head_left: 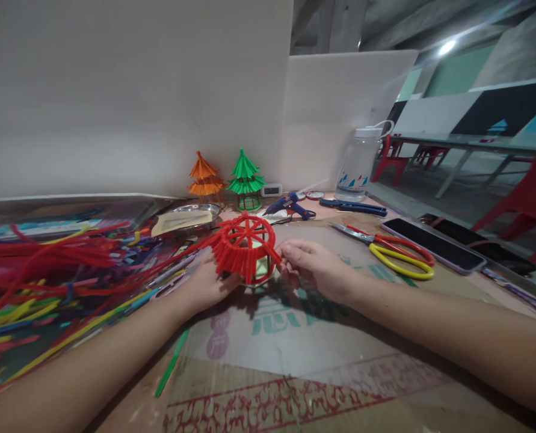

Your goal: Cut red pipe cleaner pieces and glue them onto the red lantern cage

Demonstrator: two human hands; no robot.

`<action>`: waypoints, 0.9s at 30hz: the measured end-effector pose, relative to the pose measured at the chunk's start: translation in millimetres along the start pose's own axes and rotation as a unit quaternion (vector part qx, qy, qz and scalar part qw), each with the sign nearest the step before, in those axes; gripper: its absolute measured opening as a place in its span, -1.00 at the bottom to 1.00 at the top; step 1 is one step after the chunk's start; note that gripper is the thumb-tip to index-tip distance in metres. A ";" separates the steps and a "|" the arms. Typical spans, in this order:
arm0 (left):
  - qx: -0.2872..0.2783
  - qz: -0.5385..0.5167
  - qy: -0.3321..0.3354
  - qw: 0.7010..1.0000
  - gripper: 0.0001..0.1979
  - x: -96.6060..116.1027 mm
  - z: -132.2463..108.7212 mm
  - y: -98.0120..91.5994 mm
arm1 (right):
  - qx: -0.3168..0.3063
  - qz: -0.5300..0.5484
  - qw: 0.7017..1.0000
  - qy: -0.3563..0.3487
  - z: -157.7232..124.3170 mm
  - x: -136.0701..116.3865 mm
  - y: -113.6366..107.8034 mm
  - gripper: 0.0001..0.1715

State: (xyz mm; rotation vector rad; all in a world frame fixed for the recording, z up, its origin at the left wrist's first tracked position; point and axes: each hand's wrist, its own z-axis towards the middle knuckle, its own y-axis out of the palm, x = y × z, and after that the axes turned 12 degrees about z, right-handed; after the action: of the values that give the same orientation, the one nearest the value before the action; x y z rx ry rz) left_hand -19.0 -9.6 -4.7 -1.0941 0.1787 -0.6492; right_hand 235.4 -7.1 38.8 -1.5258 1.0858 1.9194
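A tan tabletop (127,410) carries everything here, a thin green stick (172,364) lying nearest. Beyond it, the left hand (206,284) sits against the near-left side of a round red fuzzy frame with a spoked top and hanging fringe (231,257), probably to steady it; its fingertips are hidden, so I cannot tell how they close. The right hand (310,264) has thumb and fingers together, apparently pinching a red strip at the frame's right edge, perhaps to control that strip alone. The frame thus lies between the two grips. Farther right, scissors with red and yellow handles (372,240) seem parked within reach, as does a blue glue gun (288,205) behind the frame. Farthest stand tiered orange (203,180) and green towers (246,180), plausibly models.
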 end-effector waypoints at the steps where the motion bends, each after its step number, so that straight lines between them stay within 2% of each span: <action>1: -0.001 -0.002 0.002 1.000 -0.53 1.5 0.2 -1.2 | -0.002 0.003 1.000 0.001 -1.5 -0.6 1.8 -0.43; 7: -0.004 -0.001 0.015 1.000 -0.54 7.8 2.3 -7.2 | -0.027 0.008 0.999 0.036 -3.3 -1.0 6.7 -0.48; 14: 0.008 0.007 0.031 0.999 -0.60 6.4 2.2 -4.2 | -0.004 0.028 0.999 0.039 -3.9 1.6 10.6 -0.50; 20: -0.001 0.026 0.032 0.999 -0.64 6.3 2.5 -4.8 | 0.043 0.018 0.999 0.012 -4.6 7.6 14.7 -0.55; 27: 0.000 0.026 0.026 0.999 -0.60 3.9 2.0 -3.0 | 0.037 0.041 0.998 0.026 -5.4 8.3 16.7 -0.57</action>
State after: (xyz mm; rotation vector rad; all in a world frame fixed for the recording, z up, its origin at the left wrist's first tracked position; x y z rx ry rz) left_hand -16.2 -11.1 -0.4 -1.0698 0.2507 -0.6310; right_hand 223.7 -22.2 35.5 -1.5185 1.2466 1.8805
